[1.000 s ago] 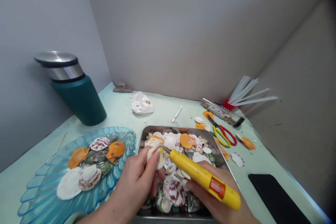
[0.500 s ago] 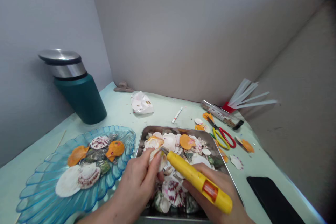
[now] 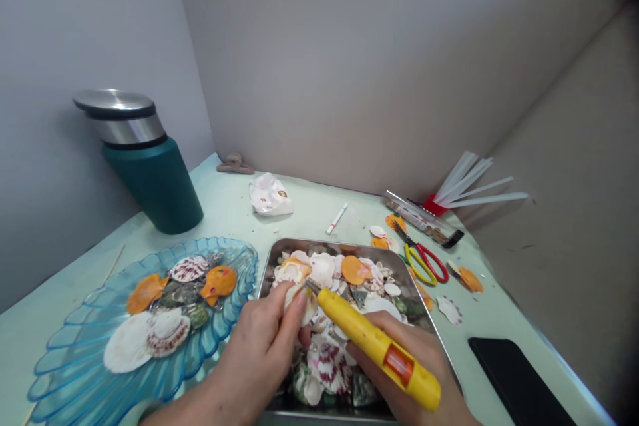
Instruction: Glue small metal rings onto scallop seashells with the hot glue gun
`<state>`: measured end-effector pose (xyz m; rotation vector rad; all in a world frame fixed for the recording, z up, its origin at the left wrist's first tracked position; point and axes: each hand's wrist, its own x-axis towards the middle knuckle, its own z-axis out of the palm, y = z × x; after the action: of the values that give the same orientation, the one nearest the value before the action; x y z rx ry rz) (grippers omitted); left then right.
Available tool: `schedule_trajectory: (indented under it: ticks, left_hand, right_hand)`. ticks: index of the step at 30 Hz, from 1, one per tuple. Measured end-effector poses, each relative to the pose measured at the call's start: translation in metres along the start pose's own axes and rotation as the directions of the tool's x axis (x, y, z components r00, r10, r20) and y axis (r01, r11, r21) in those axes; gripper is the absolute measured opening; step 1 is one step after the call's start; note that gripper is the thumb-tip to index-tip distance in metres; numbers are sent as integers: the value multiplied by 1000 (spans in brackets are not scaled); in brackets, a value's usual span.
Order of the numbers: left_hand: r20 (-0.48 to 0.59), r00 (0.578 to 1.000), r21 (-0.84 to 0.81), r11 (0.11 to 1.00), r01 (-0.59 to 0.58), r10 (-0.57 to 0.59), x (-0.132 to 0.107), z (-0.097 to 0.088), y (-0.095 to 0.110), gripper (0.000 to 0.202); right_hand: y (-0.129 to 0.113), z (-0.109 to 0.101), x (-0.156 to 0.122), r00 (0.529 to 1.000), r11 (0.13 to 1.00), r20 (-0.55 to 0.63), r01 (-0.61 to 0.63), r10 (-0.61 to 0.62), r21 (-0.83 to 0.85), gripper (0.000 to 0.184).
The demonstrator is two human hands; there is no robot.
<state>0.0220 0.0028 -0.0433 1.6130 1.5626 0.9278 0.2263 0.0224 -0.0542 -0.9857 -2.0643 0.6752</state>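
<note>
My left hand point(image 3: 259, 346) pinches a pale scallop shell point(image 3: 305, 305) over a metal tray point(image 3: 272, 259) heaped with shells. My right hand point(image 3: 419, 373) grips a yellow glue gun point(image 3: 374, 346), whose metal nozzle touches the held shell. To the left stands a blue shell-shaped glass dish point(image 3: 64, 373) with white, orange and striped shells in it.
A teal flask with a steel lid point(image 3: 144, 166) stands at the back left. Red-and-yellow scissors point(image 3: 424, 256), glue sticks point(image 3: 474, 180), loose shells, a crumpled wrapper point(image 3: 269, 196) and a brown clip point(image 3: 233, 164) lie behind the tray. A black phone point(image 3: 519, 386) lies at right. Walls close in on three sides.
Both hands have stayed together, nozzle against the shell. The glue gun and the view have shifted slightly left and down.
</note>
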Motion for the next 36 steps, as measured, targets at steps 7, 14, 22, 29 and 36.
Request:
schedule_trajectory:
  ticks: [7, 14, 22, 29, 36]
  left_hand:
    - [-3, 1000, 13, 1000, -14, 14, 0, 0, -4, 28]
    - [-2, 1000, 34, 999, -31, 31, -1, -2, -4, 29]
    - [11, 1000, 0, 1000, -24, 24, 2, -1, -3, 30]
    - [91, 996, -108, 994, 35, -25, 3, -5, 3, 32]
    - [106, 993, -219, 973, 77, -55, 0, -5, 6, 34]
  right_hand:
    - [-4, -1, 3, 999, 999, 27, -40, 40, -1, 8]
    - [-4, 0, 5, 999, 999, 24, -42, 42, 3, 7]
    - [-2, -1, 1, 999, 999, 17, -50, 50, 6, 10]
    - [0, -1, 2, 1000, 1000, -10, -3, 3, -13, 4]
    - [-2, -3, 1, 1000, 1000, 9, -22, 22, -16, 5]
